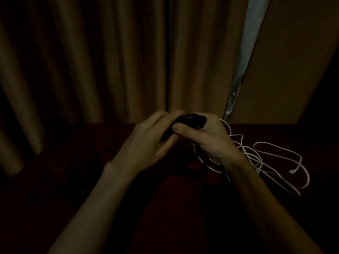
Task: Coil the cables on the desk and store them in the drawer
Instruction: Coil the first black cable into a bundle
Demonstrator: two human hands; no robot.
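The right hand point(208, 139) has its grip closed around a bundle of black cable point(191, 120), the thumb laid across the front of the bundle and the fingers curled behind it. The left hand point(146, 143) meets it from the other side. Its fingers reach over the top left of the bundle and a dark strand runs down between them and the thumb, so this grip is narrow and on the same cable, though blur hides the exact finger placement. Both hands hold the bundle above the far part of the desk point(271, 132), near its back edge.

Just beside and below the right wrist, a white cable point(266, 158) lies loose and tangled on the desk. One loop curves under the wrist, and the other loops spread to the right, with a small plug end showing among them. To the left of the left forearm, dim dark loops point(103, 154) lie on the desk, too dark to make out clearly.

Behind the desk hang brown curtains point(91, 61), with a pale strip point(246, 52) showing between two panels on the right.
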